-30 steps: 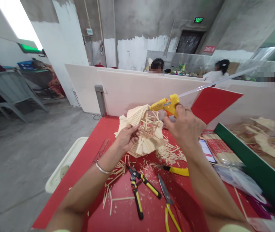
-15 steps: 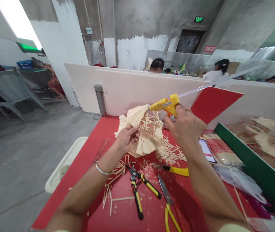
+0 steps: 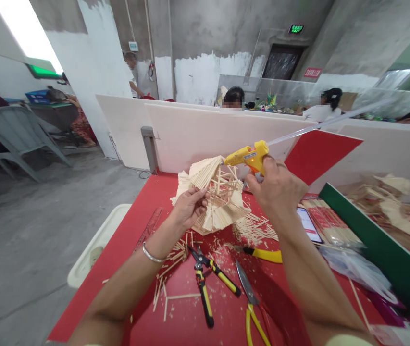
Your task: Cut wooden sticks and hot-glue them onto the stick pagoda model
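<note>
My right hand (image 3: pixel 280 185) is wrapped round a yellow hot glue gun (image 3: pixel 250 156), with a long clear glue stick (image 3: pixel 294 135) out of its back end. The gun's nozzle touches or nearly touches the upper edge of a wooden stick model (image 3: pixel 205 173), which has pleated-looking panels of thin sticks over an open stick frame. My left hand (image 3: pixel 191 206) pinches the near left side of this model between thumb and fingers. Its exact fingertip contact is partly hidden. Loose cut sticks (image 3: pixel 257 228) lie to the right of the model.
On the red table (image 3: pixel 176 317) lie black-and-yellow pliers (image 3: pixel 205 274), yellow-handled scissors (image 3: pixel 250 298), a yellow-handled cutter (image 3: pixel 264 254) and a ruler (image 3: pixel 149 228). A phone (image 3: pixel 308 225), stick bundles (image 3: pixel 329 223) and a green-sided box (image 3: pixel 366 240) stand right. A white partition (image 3: pixel 197 127) rises behind.
Both hands, the glue gun and the model stay almost where they were. A person has come into view in the background, beside the pillar at upper left.
</note>
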`<state>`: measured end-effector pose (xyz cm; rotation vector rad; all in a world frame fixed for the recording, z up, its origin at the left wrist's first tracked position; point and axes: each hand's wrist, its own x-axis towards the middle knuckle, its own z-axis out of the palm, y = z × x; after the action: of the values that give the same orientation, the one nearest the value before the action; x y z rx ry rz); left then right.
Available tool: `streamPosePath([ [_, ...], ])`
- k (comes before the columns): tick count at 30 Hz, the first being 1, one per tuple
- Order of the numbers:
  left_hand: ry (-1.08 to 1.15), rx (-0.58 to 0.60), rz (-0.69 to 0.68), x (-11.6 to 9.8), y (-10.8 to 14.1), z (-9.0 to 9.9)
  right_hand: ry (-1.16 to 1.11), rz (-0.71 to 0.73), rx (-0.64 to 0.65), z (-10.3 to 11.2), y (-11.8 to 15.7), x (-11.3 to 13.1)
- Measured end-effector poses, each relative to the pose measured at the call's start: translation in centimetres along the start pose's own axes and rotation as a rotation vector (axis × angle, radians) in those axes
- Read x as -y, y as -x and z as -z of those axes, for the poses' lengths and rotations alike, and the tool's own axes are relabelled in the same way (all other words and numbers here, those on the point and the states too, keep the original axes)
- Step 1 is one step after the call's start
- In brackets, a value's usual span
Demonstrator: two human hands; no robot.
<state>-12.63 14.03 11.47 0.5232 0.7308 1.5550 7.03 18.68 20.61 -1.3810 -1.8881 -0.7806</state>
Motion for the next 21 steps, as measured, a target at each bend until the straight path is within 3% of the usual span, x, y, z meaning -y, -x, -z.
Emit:
streamPosePath([
  [21,-0.044,-0.019,-0.042,0.2,0.76,-0.06,-0.043,0.029,-0.025,-0.07,0.49,0.03],
])
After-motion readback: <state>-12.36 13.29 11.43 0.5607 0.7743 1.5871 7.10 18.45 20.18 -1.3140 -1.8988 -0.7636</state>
